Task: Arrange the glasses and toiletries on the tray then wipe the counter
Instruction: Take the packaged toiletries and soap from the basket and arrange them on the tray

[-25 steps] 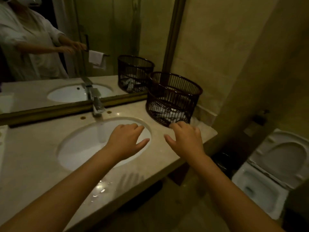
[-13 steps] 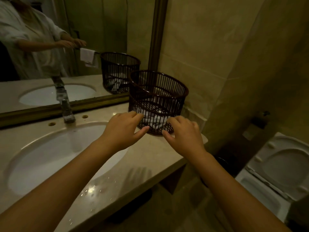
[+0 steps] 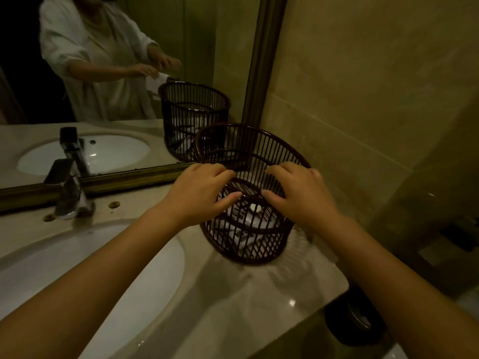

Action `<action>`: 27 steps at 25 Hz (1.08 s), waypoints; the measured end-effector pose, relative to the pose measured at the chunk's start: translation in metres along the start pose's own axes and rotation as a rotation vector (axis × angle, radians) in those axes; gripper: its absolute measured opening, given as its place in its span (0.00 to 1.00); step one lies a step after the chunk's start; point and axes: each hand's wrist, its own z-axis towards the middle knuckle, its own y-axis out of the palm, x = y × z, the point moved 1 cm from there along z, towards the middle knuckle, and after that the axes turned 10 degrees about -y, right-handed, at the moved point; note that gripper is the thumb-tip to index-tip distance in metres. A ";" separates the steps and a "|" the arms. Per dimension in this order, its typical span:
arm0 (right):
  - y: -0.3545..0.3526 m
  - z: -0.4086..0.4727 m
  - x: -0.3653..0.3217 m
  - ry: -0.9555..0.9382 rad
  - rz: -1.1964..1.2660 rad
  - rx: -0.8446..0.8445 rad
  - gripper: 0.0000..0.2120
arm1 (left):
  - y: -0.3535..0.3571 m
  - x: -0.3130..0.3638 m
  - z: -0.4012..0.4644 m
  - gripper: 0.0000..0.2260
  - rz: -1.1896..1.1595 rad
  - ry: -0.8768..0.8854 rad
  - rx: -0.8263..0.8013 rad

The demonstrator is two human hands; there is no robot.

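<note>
Head view: left hand [image 3: 199, 195], right hand [image 3: 298, 195] grip basket [image 3: 248, 229] near rim; I fear tilt spilling toiletries [image 3: 252, 216] onto table [image 3: 259, 294].

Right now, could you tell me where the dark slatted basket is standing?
In the head view, the dark slatted basket stands on the pale stone counter right of the white oval sink, near the mirror's corner, with both hands at its near rim.

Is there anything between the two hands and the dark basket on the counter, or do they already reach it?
Nothing visible stands between them. The left hand and the right hand are already at the near rim of the basket, fingers curled over it. White items lie inside at the bottom; what they are is unclear.
</note>
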 end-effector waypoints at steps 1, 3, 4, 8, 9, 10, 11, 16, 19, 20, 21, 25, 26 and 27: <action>0.004 0.011 0.013 -0.036 0.011 -0.025 0.22 | 0.007 -0.002 0.008 0.26 -0.003 -0.017 -0.002; 0.012 0.034 0.039 -0.116 0.023 -0.055 0.23 | 0.019 -0.004 0.020 0.26 0.000 -0.051 0.003; 0.017 0.047 0.052 -0.163 0.021 -0.067 0.23 | 0.026 -0.006 0.026 0.27 0.008 -0.066 0.009; 0.043 0.103 0.098 -0.371 0.043 -0.206 0.23 | 0.050 -0.009 0.041 0.26 -0.033 -0.177 -0.029; 0.052 0.116 0.105 -0.422 0.062 -0.254 0.23 | 0.055 -0.009 0.042 0.25 -0.054 -0.213 -0.039; 0.061 0.129 0.110 -0.468 0.092 -0.303 0.23 | 0.059 -0.009 0.040 0.25 -0.081 -0.257 -0.048; 0.073 0.144 0.113 -0.508 0.137 -0.354 0.22 | 0.063 -0.009 0.039 0.24 -0.116 -0.311 -0.052; 0.143 0.201 0.101 -0.508 0.370 -0.696 0.17 | 0.076 -0.002 0.026 0.23 -0.331 -0.448 -0.004; 0.197 0.211 0.094 -0.402 0.372 -0.914 0.14 | 0.082 0.001 0.024 0.26 -0.360 -0.445 0.035; 0.212 0.210 0.094 -0.354 0.368 -0.990 0.12 | 0.083 0.001 0.024 0.26 -0.367 -0.446 0.046; 0.225 0.209 0.094 -0.310 0.355 -1.059 0.10 | 0.085 0.000 0.024 0.26 -0.376 -0.452 0.057; 0.261 0.195 0.102 -0.114 0.341 -1.135 0.15 | 0.092 -0.001 0.023 0.25 -0.430 -0.459 0.109; 0.268 0.191 0.102 -0.062 0.350 -1.134 0.16 | 0.094 -0.002 0.023 0.25 -0.441 -0.456 0.121; 0.274 0.186 0.102 -0.032 0.352 -1.127 0.17 | 0.095 -0.002 0.023 0.25 -0.451 -0.454 0.133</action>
